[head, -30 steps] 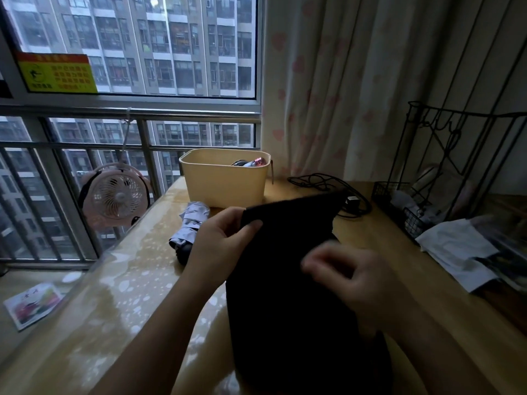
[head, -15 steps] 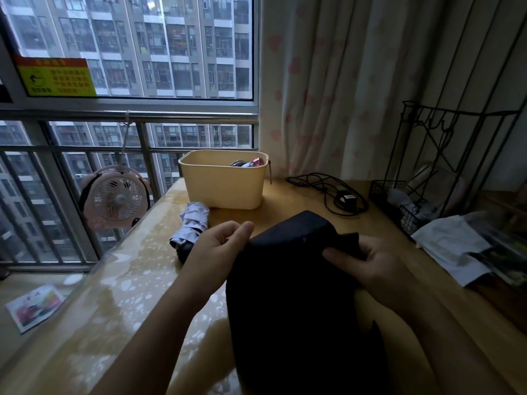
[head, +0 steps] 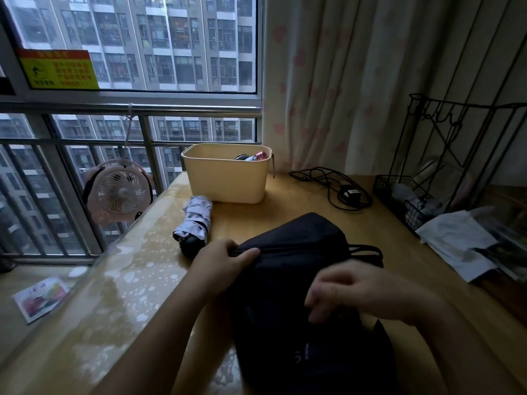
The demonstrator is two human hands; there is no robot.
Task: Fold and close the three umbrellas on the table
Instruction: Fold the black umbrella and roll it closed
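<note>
A black umbrella lies collapsed on the wooden table in front of me, its loose canopy bunched and its strap loop sticking out to the right. My left hand pinches the canopy's upper left fold. My right hand rests on the fabric at the right, fingers curled down onto it, slightly blurred. A folded white-and-black umbrella lies to the left, apart from both hands. A third umbrella's pink tip shows inside the cream bin.
A black cable with adapter lies at the back right. A black wire rack and white papers crowd the right edge. A small pink fan hangs on the window rail beyond the table's left edge.
The black umbrella's top has dropped lower toward the table. My right hand has slid down and inward over the fabric. My left hand keeps its pinch on the upper fold.
</note>
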